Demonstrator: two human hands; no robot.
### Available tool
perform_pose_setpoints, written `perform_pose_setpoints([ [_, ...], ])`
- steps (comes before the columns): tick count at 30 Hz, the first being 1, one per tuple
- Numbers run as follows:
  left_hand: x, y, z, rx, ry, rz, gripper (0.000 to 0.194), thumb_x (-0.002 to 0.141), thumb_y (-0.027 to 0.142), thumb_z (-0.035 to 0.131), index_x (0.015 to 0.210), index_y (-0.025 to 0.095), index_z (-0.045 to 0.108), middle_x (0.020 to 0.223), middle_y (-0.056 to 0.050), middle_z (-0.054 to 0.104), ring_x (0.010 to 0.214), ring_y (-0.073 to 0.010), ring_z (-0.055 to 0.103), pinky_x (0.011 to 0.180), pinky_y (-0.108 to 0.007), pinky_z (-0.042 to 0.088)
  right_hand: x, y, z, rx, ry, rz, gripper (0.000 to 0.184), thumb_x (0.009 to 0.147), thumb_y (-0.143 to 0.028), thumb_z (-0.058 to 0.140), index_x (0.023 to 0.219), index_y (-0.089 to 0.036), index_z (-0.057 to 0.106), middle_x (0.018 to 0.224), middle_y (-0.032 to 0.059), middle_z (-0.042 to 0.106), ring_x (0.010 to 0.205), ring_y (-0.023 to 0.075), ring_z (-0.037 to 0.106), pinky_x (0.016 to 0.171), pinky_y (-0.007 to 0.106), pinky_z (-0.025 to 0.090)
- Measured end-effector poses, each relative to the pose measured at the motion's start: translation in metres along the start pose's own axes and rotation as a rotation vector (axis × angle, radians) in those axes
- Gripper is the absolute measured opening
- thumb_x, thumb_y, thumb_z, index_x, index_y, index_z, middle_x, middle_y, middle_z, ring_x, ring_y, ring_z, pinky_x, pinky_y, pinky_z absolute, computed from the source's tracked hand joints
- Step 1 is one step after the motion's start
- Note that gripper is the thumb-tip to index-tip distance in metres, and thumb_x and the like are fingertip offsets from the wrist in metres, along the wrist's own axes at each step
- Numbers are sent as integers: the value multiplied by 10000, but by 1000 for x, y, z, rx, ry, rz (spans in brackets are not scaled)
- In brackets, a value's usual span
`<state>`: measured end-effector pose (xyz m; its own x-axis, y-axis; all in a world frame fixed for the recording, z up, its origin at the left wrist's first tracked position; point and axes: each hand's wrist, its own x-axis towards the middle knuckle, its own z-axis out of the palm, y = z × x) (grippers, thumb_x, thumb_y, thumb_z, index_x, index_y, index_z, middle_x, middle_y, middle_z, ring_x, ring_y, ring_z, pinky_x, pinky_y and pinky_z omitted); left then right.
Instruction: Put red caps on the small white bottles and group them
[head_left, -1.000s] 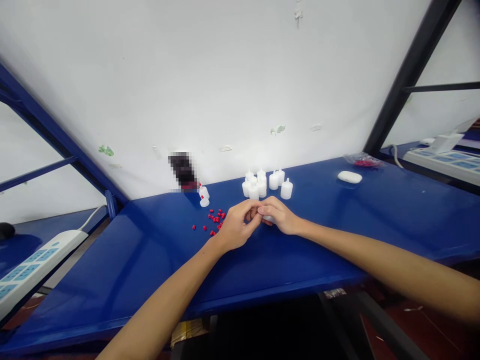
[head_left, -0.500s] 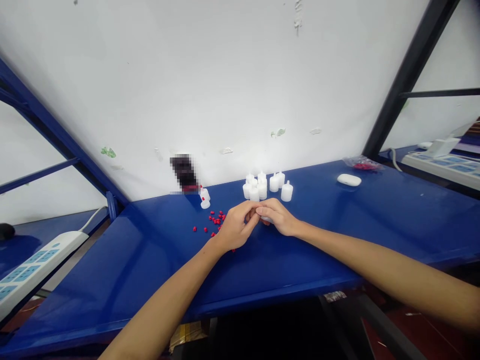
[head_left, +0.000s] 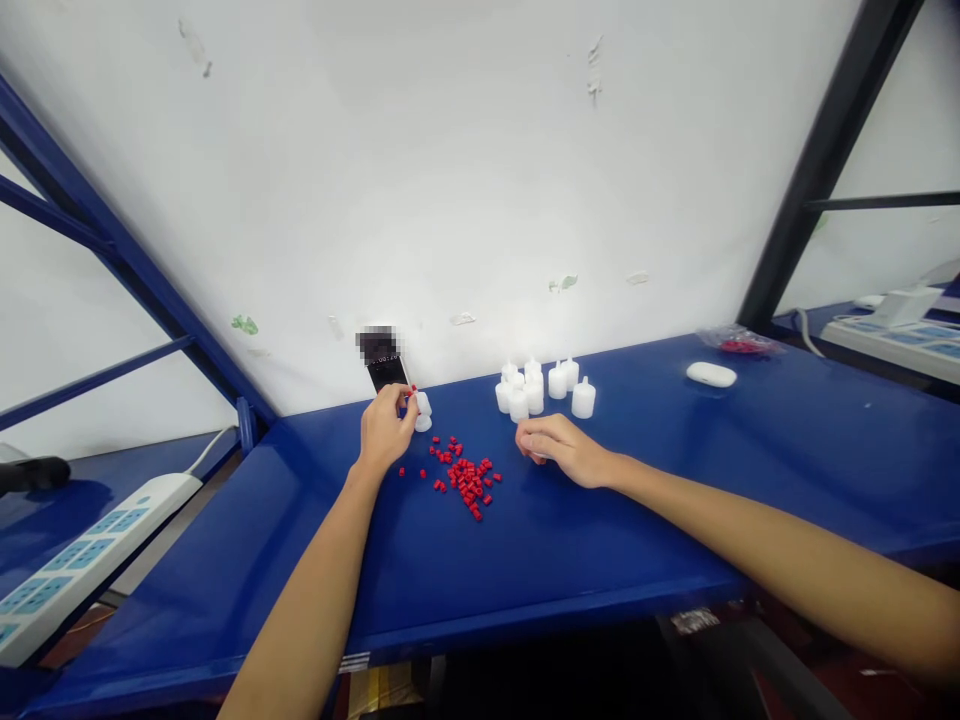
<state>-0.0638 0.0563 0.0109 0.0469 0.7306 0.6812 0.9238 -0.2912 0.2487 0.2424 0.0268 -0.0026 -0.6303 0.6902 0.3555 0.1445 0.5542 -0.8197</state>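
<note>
My left hand (head_left: 386, 428) reaches to the small white parts (head_left: 424, 404) beside the phone. Its thumb and fingers are pinched by a red tip there; what lies between them is hidden. My right hand (head_left: 562, 448) rests low over the table, fingers curled round a small white bottle (head_left: 539, 456), of which only a pale edge shows. Between the hands lies a loose pile of small red caps (head_left: 469, 478), a few scattered to the left. Behind my right hand, several white bottles with thin nozzles (head_left: 533, 392) stand upright in a group.
A phone (head_left: 387, 370) leans against the wall at the back of the blue table (head_left: 600, 540). A white oval case (head_left: 711, 374) and a clear bag of red pieces (head_left: 741, 342) lie at right. Power strips (head_left: 82, 555) flank the table beyond the frame posts.
My hands were together at the middle. My left hand has moved away left to the white parts by the phone, uncovering the red pile. My right hand stays nearly in place.
</note>
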Motion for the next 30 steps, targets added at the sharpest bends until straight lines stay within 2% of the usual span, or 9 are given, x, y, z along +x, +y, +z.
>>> perform_pose_setpoints([
  [5,-1,-5,3,91,-135,-41,239,945,362,423,988,202,596,821,-30,622,742,-180,580,677,-284,399,1,3,-1,118,3,30,341,966,-367,367,795,-165,582,702,10,552,681,159,503,676,290,379],
  [9,-3,-3,3,141,-190,-56,232,961,358,408,1001,209,582,876,-48,643,786,-193,605,688,-284,402,1,3,1,117,23,50,334,982,-410,393,853,-171,586,753,7,564,718,155,497,688,281,363],
  [14,-5,-1,3,189,-268,-96,210,953,351,420,976,218,580,918,-53,651,781,-197,613,648,-277,383,-1,2,4,115,-22,46,354,1005,-452,370,948,-171,576,763,3,547,739,149,512,736,285,388],
  [17,-5,-1,3,195,-251,-136,202,941,362,447,995,221,581,916,-50,652,773,-195,611,635,-273,373,-1,4,6,135,-18,74,362,993,-482,392,946,-172,571,745,-2,527,702,142,511,686,275,410],
  [20,-3,-1,0,186,-139,-162,211,932,372,460,1016,219,580,873,-41,642,774,-193,602,640,-272,368,-1,8,7,133,9,90,373,983,-497,405,915,-171,574,712,-8,504,654,134,496,616,260,408],
  [22,-2,1,-2,160,-86,-133,203,936,354,446,991,217,585,823,-29,627,750,-186,588,649,-275,369,0,10,8,149,31,85,370,979,-491,412,893,-170,575,689,-11,489,632,131,488,588,256,405],
  [24,-1,6,-3,113,-108,-54,195,936,316,429,942,210,593,780,-19,610,720,-175,571,659,-277,375,0,12,8,190,63,63,353,971,-474,427,875,-168,576,675,-12,481,617,130,482,574,256,404],
  [27,-1,19,-2,30,-255,113,191,925,268,429,884,202,603,762,-12,597,716,-165,559,683,-280,395,-2,13,7,273,121,30,334,947,-458,454,849,-166,581,655,-8,479,590,131,474,538,255,390],
  [30,-4,36,1,-48,-402,227,199,921,279,449,886,207,631,854,-23,613,794,-169,575,746,-291,428,-3,12,6,344,195,12,325,926,-457,466,834,-168,582,634,-2,490,555,132,473,504,257,364],
])
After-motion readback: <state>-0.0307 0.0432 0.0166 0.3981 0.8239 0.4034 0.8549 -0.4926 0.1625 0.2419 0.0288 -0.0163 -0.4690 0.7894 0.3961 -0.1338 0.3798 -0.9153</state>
